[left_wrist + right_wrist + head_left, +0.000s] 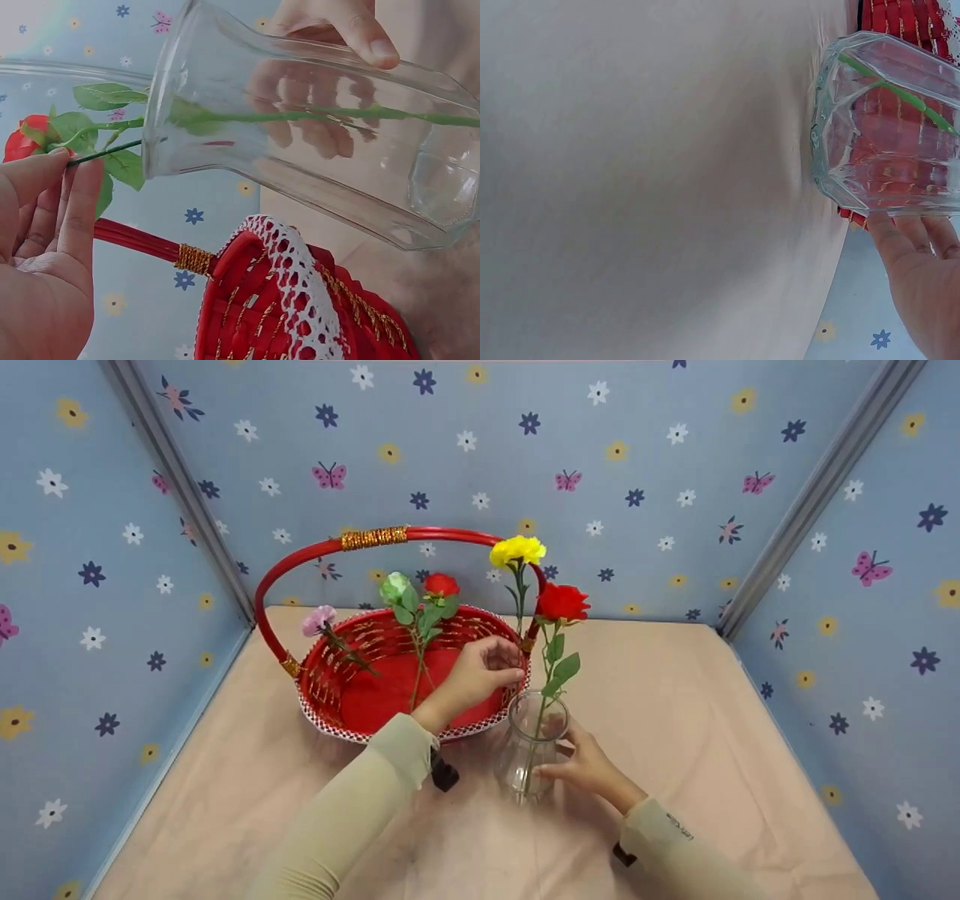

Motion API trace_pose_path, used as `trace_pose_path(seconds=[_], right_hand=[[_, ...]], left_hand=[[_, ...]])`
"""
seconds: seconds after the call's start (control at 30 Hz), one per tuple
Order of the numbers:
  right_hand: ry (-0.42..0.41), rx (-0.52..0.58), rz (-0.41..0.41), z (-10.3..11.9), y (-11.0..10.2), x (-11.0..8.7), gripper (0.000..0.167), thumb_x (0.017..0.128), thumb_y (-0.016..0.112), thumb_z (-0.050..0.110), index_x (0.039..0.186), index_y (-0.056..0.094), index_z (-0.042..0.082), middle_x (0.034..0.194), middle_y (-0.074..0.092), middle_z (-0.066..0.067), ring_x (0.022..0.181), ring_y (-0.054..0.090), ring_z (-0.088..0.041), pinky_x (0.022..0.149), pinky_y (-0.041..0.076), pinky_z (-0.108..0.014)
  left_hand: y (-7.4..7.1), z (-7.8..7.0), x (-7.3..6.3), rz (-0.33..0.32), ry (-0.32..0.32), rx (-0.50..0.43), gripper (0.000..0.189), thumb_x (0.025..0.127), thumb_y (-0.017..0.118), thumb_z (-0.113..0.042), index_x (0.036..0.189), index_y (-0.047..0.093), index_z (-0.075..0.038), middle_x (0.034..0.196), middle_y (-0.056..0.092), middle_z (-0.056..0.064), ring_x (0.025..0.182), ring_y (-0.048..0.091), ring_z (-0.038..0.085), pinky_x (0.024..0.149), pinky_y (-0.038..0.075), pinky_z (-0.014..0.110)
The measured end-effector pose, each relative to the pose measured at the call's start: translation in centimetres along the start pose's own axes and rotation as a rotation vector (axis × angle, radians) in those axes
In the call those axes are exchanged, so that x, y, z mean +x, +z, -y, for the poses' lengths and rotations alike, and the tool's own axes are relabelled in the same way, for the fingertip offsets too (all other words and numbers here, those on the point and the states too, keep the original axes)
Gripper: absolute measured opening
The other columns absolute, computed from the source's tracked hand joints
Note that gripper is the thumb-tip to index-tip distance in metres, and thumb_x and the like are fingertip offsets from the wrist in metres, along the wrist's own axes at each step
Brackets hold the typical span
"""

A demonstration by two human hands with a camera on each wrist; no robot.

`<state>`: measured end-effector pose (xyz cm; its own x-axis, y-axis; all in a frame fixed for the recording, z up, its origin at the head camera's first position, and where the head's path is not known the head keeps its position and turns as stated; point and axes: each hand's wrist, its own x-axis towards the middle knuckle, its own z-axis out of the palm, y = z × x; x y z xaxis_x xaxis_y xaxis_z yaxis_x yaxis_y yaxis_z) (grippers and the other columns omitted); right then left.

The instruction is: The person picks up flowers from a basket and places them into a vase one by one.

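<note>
My left hand (480, 671) pinches the thin dark stem (103, 152) of a yellow carnation (517, 552) between thumb and fingers. The stem's lower end is right at the mouth of a clear glass vase (516, 757), and the bloom stands upright above the hand. My right hand (590, 765) grips the vase from its right side, thumb in front and the other fingers partly behind the glass. A red rose (562, 603) stands in the vase, its leafy green stem running down inside to near the bottom.
Behind and left of the vase is a red wicker basket (319, 712) with a tall arched handle (450, 535) and white lace rim. In it lean a pink carnation (319, 620), a pale green rose (394, 587) and another red rose (441, 584). Patterned panels (480, 457) enclose the cloth-covered table (660, 697).
</note>
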<state>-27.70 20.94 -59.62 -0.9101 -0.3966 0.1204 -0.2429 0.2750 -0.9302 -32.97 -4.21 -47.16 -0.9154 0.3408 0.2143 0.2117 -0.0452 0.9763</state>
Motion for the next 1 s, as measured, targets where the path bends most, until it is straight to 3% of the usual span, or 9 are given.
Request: trace_pose_path(seconds=[0.2, 0.47, 0.8, 1.0], right_hand=[[0.022, 0.001, -0.009, 0.2, 0.1, 0.0, 0.102, 0.078, 0.096, 0.005, 0.163, 0.040, -0.001, 0.155, 0.057, -0.030, 0.146, 0.052, -0.052, 0.119, 0.044, -0.066], [0.032, 0.000, -0.016, 0.1, 0.1, -0.1, 0.104, 0.077, 0.096, 0.004, 0.164, 0.039, -0.001, 0.154, 0.058, -0.028, 0.146, 0.053, -0.051, 0.119, 0.045, -0.064], [0.043, -0.018, -0.016, 0.3, 0.2, -0.1, 0.105, 0.078, 0.096, 0.007, 0.165, 0.038, 0.001, 0.156, 0.057, -0.025, 0.146, 0.053, -0.049, 0.120, 0.045, -0.063], [0.051, -0.018, -0.019, 0.5, 0.2, -0.2, 0.104, 0.078, 0.096, 0.006, 0.164, 0.038, 0.000, 0.156, 0.057, -0.026, 0.147, 0.053, -0.049, 0.120, 0.045, -0.062]], left_hand=[[0.2, 0.6, 0.1, 0.005, 0.043, 0.102, 0.039, 0.089, 0.076, 0.012, 0.126, 0.062, 0.010, 0.101, 0.068, 0.008, 0.088, 0.065, 0.010, 0.082, 0.056, 0.021], [0.4, 0.9, -0.1, 0.022, 0.065, 0.167, 0.055, 0.089, 0.076, 0.013, 0.140, 0.058, 0.004, 0.099, 0.067, 0.011, 0.085, 0.064, 0.011, 0.083, 0.056, 0.022], [0.4, 1.5, -0.5, 0.012, 0.091, 0.271, 0.023, 0.100, 0.074, -0.002, 0.121, 0.068, 0.004, 0.105, 0.074, 0.015, 0.092, 0.068, 0.014, 0.085, 0.056, 0.026], [0.7, 1.7, -0.8, 0.023, 0.086, 0.340, 0.010, 0.098, 0.077, -0.005, 0.106, 0.074, 0.001, 0.100, 0.076, 0.014, 0.086, 0.064, 0.011, 0.081, 0.055, 0.024]])
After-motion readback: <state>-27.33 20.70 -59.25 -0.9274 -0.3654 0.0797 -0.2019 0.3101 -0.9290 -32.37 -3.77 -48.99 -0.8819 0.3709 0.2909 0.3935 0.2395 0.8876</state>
